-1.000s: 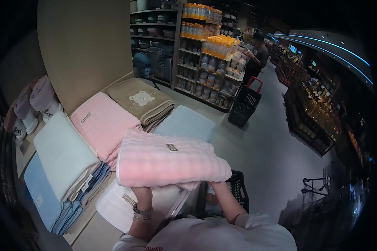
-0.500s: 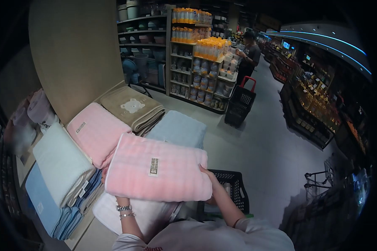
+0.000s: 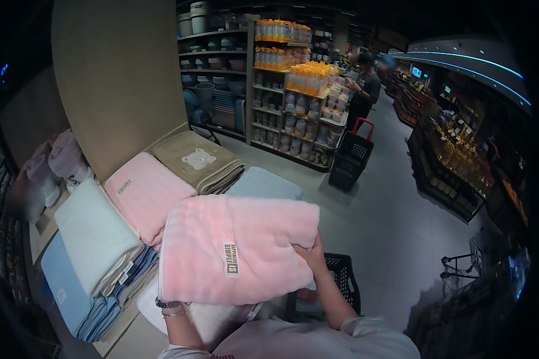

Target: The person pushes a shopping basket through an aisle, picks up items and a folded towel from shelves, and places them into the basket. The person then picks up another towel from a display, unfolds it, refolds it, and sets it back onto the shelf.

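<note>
Held up before me is a folded pink blanket (image 3: 203,233), thick and fluffy, with a grey lettered label on its top. My right hand (image 3: 311,256) grips its right edge, the fingers pressing a dent into the fabric. At the near left corner, my left hand goes under the blanket; its fingers are hidden, and only the wrist with a watch and bracelet (image 3: 173,312) shows. Below lies a white folded blanket (image 3: 212,323), partly covered. Beyond are another pink blanket (image 3: 144,188) and a brown one with a bear (image 3: 185,149).
White (image 3: 93,221) and blue (image 3: 63,287) blankets are stacked at left, a pale blue one (image 3: 266,182) behind. A black basket (image 3: 344,278) is by my right arm. Shelves (image 3: 251,107), a black wheeled basket (image 3: 350,158), a person (image 3: 365,87) and a cart (image 3: 464,266) stand farther off.
The pink blanket has shifted right and its far right corner has risen. My right hand has moved slightly right and now dents the fabric. The view has shifted slightly.
</note>
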Demonstrator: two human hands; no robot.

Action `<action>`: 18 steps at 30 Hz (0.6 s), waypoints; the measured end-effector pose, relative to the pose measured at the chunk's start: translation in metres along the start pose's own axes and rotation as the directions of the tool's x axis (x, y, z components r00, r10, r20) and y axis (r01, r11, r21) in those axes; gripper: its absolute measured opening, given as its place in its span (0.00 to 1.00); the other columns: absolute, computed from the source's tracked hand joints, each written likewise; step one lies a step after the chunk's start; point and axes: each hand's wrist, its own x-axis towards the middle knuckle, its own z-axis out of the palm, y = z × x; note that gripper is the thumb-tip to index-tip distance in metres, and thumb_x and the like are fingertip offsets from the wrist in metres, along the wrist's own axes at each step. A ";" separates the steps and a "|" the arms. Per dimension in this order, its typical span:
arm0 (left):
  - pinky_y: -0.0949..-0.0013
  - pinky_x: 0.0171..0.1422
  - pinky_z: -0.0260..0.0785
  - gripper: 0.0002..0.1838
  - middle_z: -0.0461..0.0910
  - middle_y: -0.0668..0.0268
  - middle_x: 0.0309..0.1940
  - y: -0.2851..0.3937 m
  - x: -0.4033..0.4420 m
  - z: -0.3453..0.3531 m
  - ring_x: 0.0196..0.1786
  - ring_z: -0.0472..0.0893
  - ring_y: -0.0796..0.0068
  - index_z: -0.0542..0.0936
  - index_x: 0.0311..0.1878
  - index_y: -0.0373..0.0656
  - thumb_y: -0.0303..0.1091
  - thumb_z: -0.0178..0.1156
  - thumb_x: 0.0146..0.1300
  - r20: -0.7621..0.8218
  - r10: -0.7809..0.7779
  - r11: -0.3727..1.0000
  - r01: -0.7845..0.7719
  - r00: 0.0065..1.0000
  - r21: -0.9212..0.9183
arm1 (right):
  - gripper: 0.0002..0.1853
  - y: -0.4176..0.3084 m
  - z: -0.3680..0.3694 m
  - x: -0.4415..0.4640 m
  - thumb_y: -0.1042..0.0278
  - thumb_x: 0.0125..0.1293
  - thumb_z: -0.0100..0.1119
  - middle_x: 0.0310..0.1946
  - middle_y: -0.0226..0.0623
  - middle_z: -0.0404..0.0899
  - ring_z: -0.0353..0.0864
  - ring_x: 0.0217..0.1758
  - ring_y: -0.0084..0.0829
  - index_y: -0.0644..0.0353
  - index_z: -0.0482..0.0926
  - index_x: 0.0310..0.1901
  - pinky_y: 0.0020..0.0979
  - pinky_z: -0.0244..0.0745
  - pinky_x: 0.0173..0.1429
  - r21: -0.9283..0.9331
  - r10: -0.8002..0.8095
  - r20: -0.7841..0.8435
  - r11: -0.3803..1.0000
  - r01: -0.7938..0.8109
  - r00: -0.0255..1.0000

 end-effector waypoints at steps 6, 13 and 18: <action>0.62 0.56 0.63 0.18 0.77 0.56 0.43 0.017 -0.038 -0.029 0.54 0.69 0.58 0.76 0.48 0.40 0.38 0.61 0.55 0.157 -0.291 0.915 0.323 0.944 -0.241 | 0.19 -0.079 0.020 0.016 0.73 0.65 0.48 0.51 0.43 0.73 0.77 0.50 0.35 0.62 0.63 0.58 0.38 0.78 0.50 0.493 0.190 -0.170 0.866 -0.083 0.967; 0.62 0.57 0.63 0.19 0.77 0.57 0.43 0.042 -0.070 -0.054 0.55 0.68 0.57 0.76 0.48 0.41 0.38 0.61 0.54 0.270 -0.421 0.808 0.493 0.866 -0.321 | 0.22 0.018 0.004 0.027 0.66 0.65 0.53 0.50 0.41 0.74 0.77 0.49 0.29 0.64 0.65 0.59 0.29 0.74 0.52 0.087 0.526 0.059 0.844 -0.529 0.849; 0.62 0.58 0.62 0.19 0.77 0.57 0.43 0.057 -0.056 -0.058 0.56 0.67 0.57 0.77 0.48 0.41 0.38 0.61 0.54 0.279 -0.232 0.969 0.247 0.932 -0.021 | 0.25 0.076 -0.004 -0.014 0.60 0.64 0.56 0.50 0.38 0.75 0.75 0.50 0.26 0.66 0.67 0.58 0.27 0.71 0.54 -0.060 0.650 0.129 0.759 -0.648 0.749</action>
